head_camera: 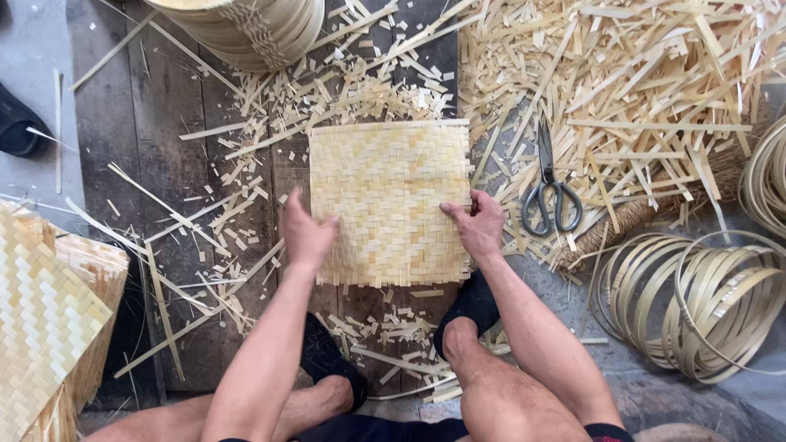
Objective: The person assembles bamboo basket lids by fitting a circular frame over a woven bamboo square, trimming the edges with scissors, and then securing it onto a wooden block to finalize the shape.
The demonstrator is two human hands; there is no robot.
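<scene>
Both hands [307, 233] [477, 225] flat on square woven bamboo mat [389, 188]

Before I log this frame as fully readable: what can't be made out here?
Head view only:
- Left hand lies on the woven mat, hiding the weave beneath.
- Stacked mats are cut by the left edge.
- Basket stack is cut by the top edge.
- Scissors: blade tips lost among bamboo strips.
</scene>
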